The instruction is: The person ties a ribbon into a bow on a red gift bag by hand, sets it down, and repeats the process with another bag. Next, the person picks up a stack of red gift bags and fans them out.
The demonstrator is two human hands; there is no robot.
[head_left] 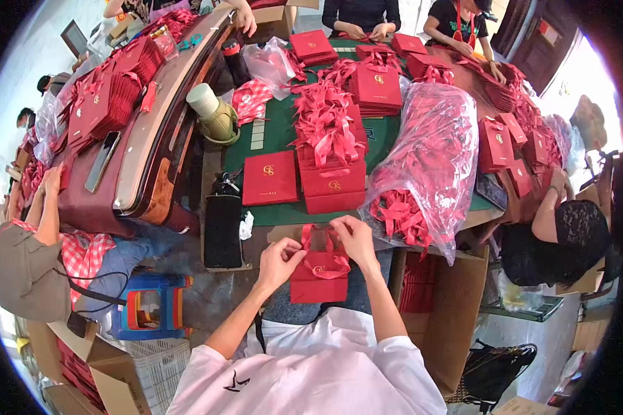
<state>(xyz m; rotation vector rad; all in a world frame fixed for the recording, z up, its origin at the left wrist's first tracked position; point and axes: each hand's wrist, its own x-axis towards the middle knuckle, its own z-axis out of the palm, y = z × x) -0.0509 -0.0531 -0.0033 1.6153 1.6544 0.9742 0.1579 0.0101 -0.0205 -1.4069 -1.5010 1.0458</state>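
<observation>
A small red paper bag (318, 287) with gold lettering and red ribbons hangs upright in front of the white shirt, just off the table's near edge. My left hand (282, 263) pinches ribbon at the bag's upper left. At its upper right, my right hand (354, 238) has its fingers closed on the ribbon too. Beyond them on the green table top (280, 142) lie a flat red bag (270, 178) and a long stack of red bags (333, 187) topped with ribbon loops. To the right rests a clear plastic sack (429, 152) full of red ribboned bags.
A black case (223, 232) and a green bottle (214, 114) stand at the table's left. An open carton (457, 311) is below right, a blue stool (152, 304) below left. Several people sit around, one close on the right (557, 238), another in a cap on the left (24, 273).
</observation>
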